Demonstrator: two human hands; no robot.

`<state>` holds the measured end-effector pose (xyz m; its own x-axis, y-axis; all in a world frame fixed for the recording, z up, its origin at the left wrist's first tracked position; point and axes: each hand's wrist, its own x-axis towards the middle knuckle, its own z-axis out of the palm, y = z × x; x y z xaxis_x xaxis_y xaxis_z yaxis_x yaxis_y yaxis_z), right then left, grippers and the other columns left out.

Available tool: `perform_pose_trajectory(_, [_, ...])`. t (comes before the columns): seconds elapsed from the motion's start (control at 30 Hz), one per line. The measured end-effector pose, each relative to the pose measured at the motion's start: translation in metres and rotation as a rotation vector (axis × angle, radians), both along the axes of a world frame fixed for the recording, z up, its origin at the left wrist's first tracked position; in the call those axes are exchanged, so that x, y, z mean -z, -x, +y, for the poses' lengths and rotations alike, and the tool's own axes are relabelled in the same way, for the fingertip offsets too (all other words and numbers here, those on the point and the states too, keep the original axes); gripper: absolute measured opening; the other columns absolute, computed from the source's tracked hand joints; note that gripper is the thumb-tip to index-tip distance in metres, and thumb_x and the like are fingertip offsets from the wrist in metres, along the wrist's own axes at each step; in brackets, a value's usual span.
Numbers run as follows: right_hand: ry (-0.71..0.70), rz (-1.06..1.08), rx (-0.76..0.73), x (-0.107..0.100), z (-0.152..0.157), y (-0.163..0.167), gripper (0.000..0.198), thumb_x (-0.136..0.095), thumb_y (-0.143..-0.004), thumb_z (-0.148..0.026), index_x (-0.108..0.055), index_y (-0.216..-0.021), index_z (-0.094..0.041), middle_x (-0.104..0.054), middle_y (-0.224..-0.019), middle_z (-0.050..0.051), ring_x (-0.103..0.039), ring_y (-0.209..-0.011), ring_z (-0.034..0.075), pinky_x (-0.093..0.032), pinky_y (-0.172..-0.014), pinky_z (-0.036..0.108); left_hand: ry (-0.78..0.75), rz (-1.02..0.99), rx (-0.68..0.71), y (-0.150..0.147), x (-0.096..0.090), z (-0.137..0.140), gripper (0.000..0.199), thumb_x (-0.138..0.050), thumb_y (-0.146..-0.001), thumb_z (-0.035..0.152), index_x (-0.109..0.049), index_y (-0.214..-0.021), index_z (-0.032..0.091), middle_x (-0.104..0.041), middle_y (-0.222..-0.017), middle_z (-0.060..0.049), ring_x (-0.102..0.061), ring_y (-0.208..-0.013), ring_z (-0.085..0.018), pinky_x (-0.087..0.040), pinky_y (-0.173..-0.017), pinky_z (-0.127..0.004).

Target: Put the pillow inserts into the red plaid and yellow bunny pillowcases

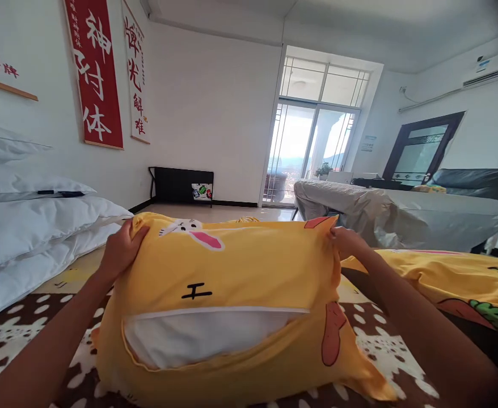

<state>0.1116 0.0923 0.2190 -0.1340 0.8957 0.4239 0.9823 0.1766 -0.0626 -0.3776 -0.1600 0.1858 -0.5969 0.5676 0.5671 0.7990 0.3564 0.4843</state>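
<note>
In front of me a yellow pillowcase (253, 266) with rabbit and carrot prints stands propped up on the bedding. Through its long slit a white pillow (206, 334) shows inside. My left hand (122, 249) is closed on the upper left corner of the pillowcase. At the upper right corner my right hand (346, 241) pinches the cloth, which is drawn to a point there. The lower right corner of the case hangs out loose and flat. The back of the pillow is hidden.
White pillows (40, 226) are stacked at the left. Another yellow pillow (453, 277) lies at the right. Brown and white spotted bedding (380, 340) is underneath. Beyond stand a plastic-covered table (402, 212) and a black folded panel (172, 184) against the wall.
</note>
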Motion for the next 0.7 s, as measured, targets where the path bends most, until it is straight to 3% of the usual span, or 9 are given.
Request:
perform_pose_trajectory(0.07, [-0.007, -0.033, -0.121, 0.027, -0.007, 0.016, 0.032, -0.047, -0.088, -0.03, -0.062, -0.111, -0.014, -0.064, -0.11, 0.017, -0.061, -0.1, 0.027, -0.044, -0.084, 0.038, 0.075, -0.026, 0.16, 0.001, 0.04, 0.01, 0.071, -0.032, -0.084, 0.056, -0.034, -0.141, 0.013, -0.054, -0.133, -0.016, -0.054, -0.117, -0.031, -0.043, -0.095, -0.042])
perform_pose_trajectory(0.1, [-0.023, -0.039, -0.242, 0.041, -0.014, 0.027, 0.036, -0.045, -0.09, -0.032, -0.058, -0.119, -0.017, -0.061, -0.118, 0.016, -0.058, -0.108, 0.026, -0.042, -0.091, 0.039, 0.139, -0.027, 0.275, 0.0, 0.058, 0.014, 0.071, -0.033, -0.083, 0.057, -0.036, -0.141, 0.015, -0.051, -0.137, -0.013, -0.051, -0.122, -0.029, -0.041, -0.1, -0.04])
perform_pose_trajectory(0.17, [-0.002, -0.04, -0.575, 0.067, -0.03, 0.053, 0.042, -0.038, -0.093, -0.04, -0.052, -0.129, -0.024, -0.056, -0.13, 0.009, -0.051, -0.12, 0.024, -0.037, -0.1, 0.039, 0.248, -0.016, 0.487, -0.006, 0.085, 0.019, 0.068, -0.032, -0.083, 0.061, -0.051, -0.13, 0.017, -0.054, -0.134, -0.01, -0.048, -0.126, -0.027, -0.037, -0.105, -0.038])
perform_pose_trajectory(0.23, [0.141, -0.035, -0.819, 0.087, -0.045, 0.077, 0.047, -0.034, -0.093, -0.048, -0.051, -0.132, -0.028, -0.054, -0.134, 0.005, -0.048, -0.123, 0.022, -0.034, -0.104, 0.039, 0.264, 0.002, 0.598, -0.011, 0.099, 0.019, 0.063, -0.029, -0.086, 0.061, -0.061, -0.117, 0.017, -0.061, -0.126, -0.01, -0.051, -0.122, -0.025, -0.037, -0.106, -0.037])
perform_pose_trajectory(0.3, [0.247, -0.028, -0.884, 0.099, -0.054, 0.097, 0.05, -0.032, -0.093, -0.052, -0.049, -0.134, -0.027, -0.051, -0.138, 0.005, -0.045, -0.126, 0.022, -0.031, -0.107, 0.04, 0.2, 0.045, 0.613, -0.012, 0.101, 0.014, 0.056, -0.03, -0.088, 0.057, -0.065, -0.106, 0.017, -0.066, -0.115, -0.01, -0.056, -0.112, -0.025, -0.041, -0.1, -0.036])
perform_pose_trajectory(0.4, [0.235, -0.029, -0.882, 0.11, -0.056, 0.115, 0.05, -0.032, -0.094, -0.049, -0.05, -0.131, -0.022, -0.054, -0.133, 0.009, -0.048, -0.122, 0.023, -0.031, -0.104, 0.04, 0.21, 0.115, 0.652, -0.01, 0.101, 0.002, 0.043, -0.038, -0.088, 0.053, -0.064, -0.092, 0.019, -0.068, -0.094, -0.007, -0.06, -0.092, -0.021, -0.046, -0.085, -0.032])
perform_pose_trajectory(0.57, [0.165, -0.138, -0.784, 0.13, -0.056, 0.135, 0.05, -0.028, -0.096, -0.049, -0.066, -0.09, -0.017, -0.068, -0.089, 0.009, -0.059, -0.088, 0.02, -0.04, -0.084, 0.033, 0.33, 0.192, 0.66, -0.014, 0.111, 0.001, 0.046, -0.032, -0.09, 0.052, -0.059, -0.074, 0.019, -0.064, -0.075, -0.003, -0.057, -0.075, -0.019, -0.042, -0.078, -0.032])
perform_pose_trajectory(0.63, [0.195, -0.201, -0.78, 0.121, -0.056, 0.135, 0.055, -0.026, -0.096, -0.051, -0.067, -0.081, -0.018, -0.068, -0.08, 0.008, -0.059, -0.076, 0.019, -0.04, -0.075, 0.03, 0.4, 0.205, 0.636, -0.016, 0.098, 0.009, 0.054, -0.026, -0.091, 0.051, -0.054, -0.059, 0.019, -0.06, -0.061, -0.002, -0.053, -0.062, -0.016, -0.04, -0.074, -0.03])
perform_pose_trajectory(0.7, [0.193, -0.244, -0.771, 0.089, -0.054, 0.126, 0.056, -0.029, -0.095, -0.053, -0.068, -0.075, -0.018, -0.068, -0.076, 0.006, -0.058, -0.068, 0.017, -0.037, -0.067, 0.027, 0.471, 0.254, 0.585, -0.018, 0.064, 0.016, 0.06, -0.024, -0.091, 0.052, -0.05, -0.049, 0.019, -0.054, -0.048, -0.001, -0.047, -0.052, -0.013, -0.039, -0.071, -0.029])
